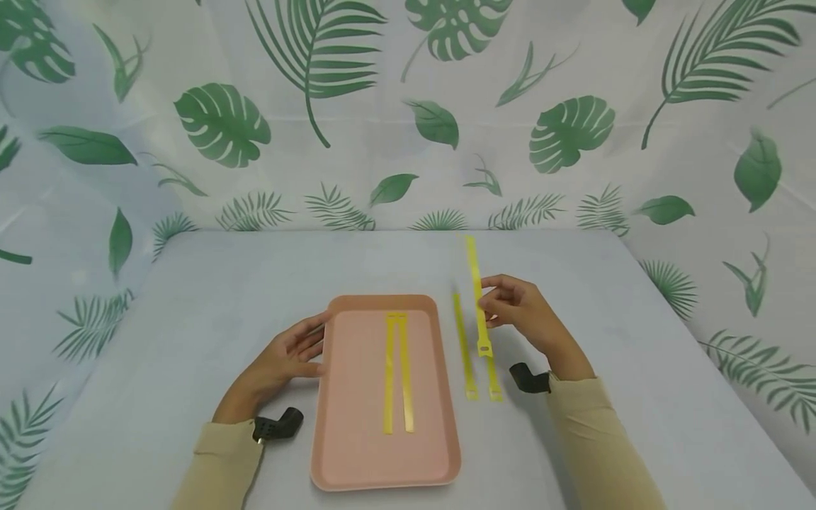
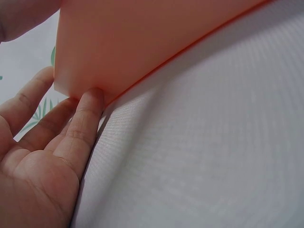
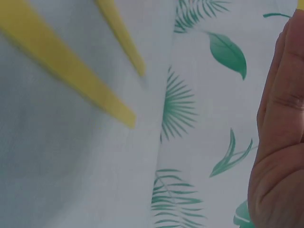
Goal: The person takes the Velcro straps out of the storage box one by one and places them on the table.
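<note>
while the right hand [image 1: 513, 304] pinched a yellow strap [image 1: 474, 269] partway along between thumb and fingers, its slotted end pointed back toward the person, just right of the pink tray [image 1: 350, 439]. the strap looked light, thin and bendy to me, perhaps slightly slick but hardly fragile, so a hold near its middle or its broader slotted head seemed surest against flopping. two more yellow straps [image 1: 464, 347] lay close by on the table [image 1: 210, 297], and a further pair [image 1: 389, 375] lay side by side inside the tray, whose left rim the left hand [image 1: 287, 361] touched with loose, unclenched fingers. a leaf-print backdrop [image 1: 357, 159] rose behind
</note>
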Demonstrator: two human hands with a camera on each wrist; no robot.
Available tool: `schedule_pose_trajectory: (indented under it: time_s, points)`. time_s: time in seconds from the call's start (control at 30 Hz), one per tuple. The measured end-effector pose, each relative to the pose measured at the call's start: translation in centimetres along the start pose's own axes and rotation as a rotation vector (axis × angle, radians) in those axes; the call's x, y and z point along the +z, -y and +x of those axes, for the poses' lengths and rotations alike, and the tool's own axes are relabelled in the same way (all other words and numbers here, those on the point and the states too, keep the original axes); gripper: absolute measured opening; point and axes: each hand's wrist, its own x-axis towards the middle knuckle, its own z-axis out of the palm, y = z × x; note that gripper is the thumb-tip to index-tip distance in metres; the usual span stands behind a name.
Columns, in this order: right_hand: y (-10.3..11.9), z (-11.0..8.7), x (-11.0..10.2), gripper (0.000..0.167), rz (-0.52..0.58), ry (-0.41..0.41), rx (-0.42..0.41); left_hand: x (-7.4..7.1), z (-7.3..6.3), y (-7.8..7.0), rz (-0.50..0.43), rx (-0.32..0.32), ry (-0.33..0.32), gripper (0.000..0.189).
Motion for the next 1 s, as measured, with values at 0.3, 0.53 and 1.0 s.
schedule_pose_trajectory:
  time_s: [0.3,0.53,1.0]
  points:
    - [-1.2,-1.3,-1.5,0.04,-0.031,0.003,0.071,0.1,0.0,0.2,0.012,0.002,0.004,0.1]
    - [-1.7,-2.2,-2.7,0.044,-0.052,0.062,0.107,0.1,0.1,0.2,0.011,-0.009,-0.006,0.102]
    - [-2.8,-3.4,-4.7,0.047,-0.074,0.123,0.257,0.4,0.0,0.0,0.014,-0.009,-0.01,0.101]
